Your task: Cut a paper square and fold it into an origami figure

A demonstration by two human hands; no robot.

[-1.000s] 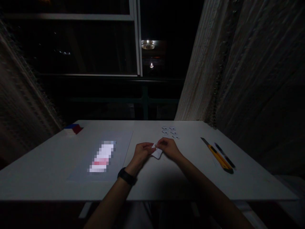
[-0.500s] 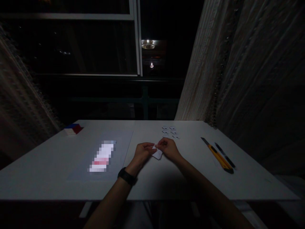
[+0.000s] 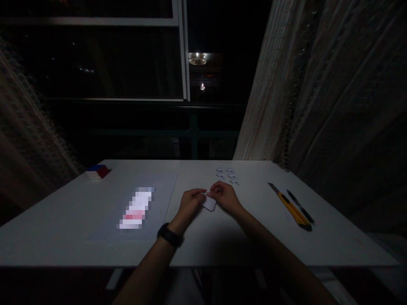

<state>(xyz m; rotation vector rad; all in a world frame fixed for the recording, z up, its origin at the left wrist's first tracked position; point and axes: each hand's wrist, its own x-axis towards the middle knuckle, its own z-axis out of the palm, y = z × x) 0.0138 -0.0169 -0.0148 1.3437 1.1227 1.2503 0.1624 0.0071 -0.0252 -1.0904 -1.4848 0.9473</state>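
Observation:
A small piece of folded white paper [image 3: 210,203] is pinched between my two hands over the middle of the table. My left hand [image 3: 190,204], with a dark watch [image 3: 170,235] on its wrist, grips the paper's left side. My right hand [image 3: 226,197] pinches it near the top right, fingertips close to those of the left. The fingertips cover the paper's upper part, and its creases are too dim to make out fully. Just beyond my right hand lie several small white paper pieces with dark marks [image 3: 232,176].
On the right of the white table [image 3: 254,250] lie a yellow utility knife [image 3: 294,211] with its blade out and a black pen [image 3: 299,206]. A pixelated bright screen [image 3: 136,208] rests on paper sheets [image 3: 170,190] at left. A coloured cube [image 3: 98,171] stands at the far left.
The paper has shifted slightly between the fingers and less of its top shows. My right fingers have risen a little; the other things lie as before.

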